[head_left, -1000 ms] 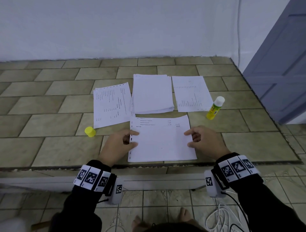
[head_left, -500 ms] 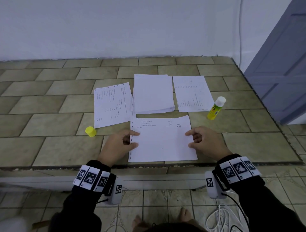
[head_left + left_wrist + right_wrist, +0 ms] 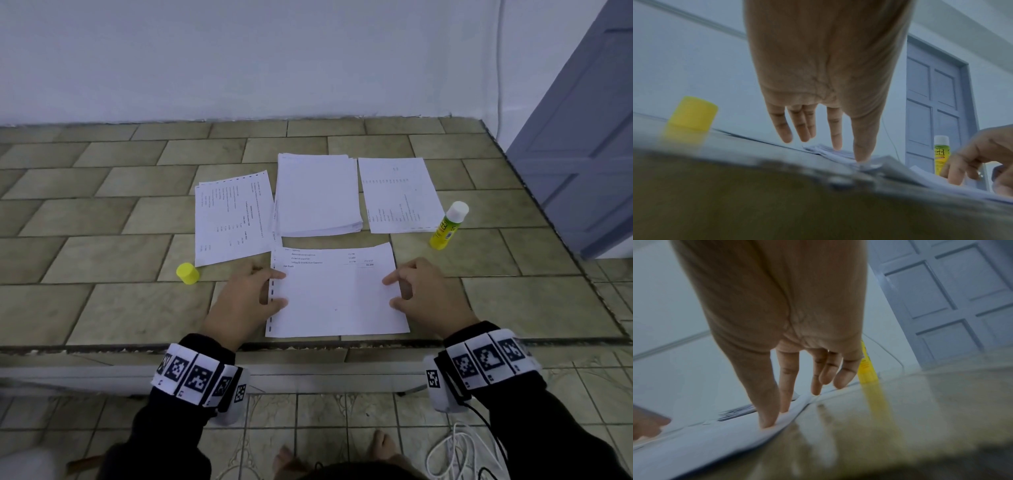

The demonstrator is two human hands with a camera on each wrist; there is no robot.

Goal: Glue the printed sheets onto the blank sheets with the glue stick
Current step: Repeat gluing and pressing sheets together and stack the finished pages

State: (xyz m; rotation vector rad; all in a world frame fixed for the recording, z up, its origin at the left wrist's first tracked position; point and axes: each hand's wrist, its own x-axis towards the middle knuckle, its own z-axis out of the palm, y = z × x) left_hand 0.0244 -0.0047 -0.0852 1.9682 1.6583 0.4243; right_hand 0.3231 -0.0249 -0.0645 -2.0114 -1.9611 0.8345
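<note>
Tiled worktop (image 3: 102, 308) carries everything; wall along far edge, grey door (image 3: 582, 154) past the right edge.

Blank stack (image 3: 317, 195) sits mid-worktop, toward far edge. Printed sheet L (image 3: 231, 219) just beside it on the left, printed sheet R (image 3: 399, 195) just beside it on the right; both single, lying flat, look unglued.

Front sheet (image 3: 337, 294) lies at near edge, centre, print up, perforated strip on its left side. Whether a blank lies under it: cannot tell from head view; left wrist view shows more than one paper layer at the edge, blurred.

Left hand (image 3: 241, 301): fingers near straight, thumb + index tips pressing left margin of front sheet, nothing gripped. Right hand (image 3: 424, 294): same on right margin, thumb + index tips down on paper, other fingers loosely bent, holding nothing.

Glue stick (image 3: 448, 226) stands upright near right edge, just beside printed sheet R, uncapped, white tip up. Yellow cap (image 3: 187, 273) alone on the left, near printed sheet L corner.

Progress, est.: one sheet being aligned/pressed down, i.e. first pair about done at most. Two printed sheets left, w/ glue + placing + pressing each.

Hard to read: print text too small; any glue on paper not visible; wrist views blurred at bottom; stack count unknown.
</note>
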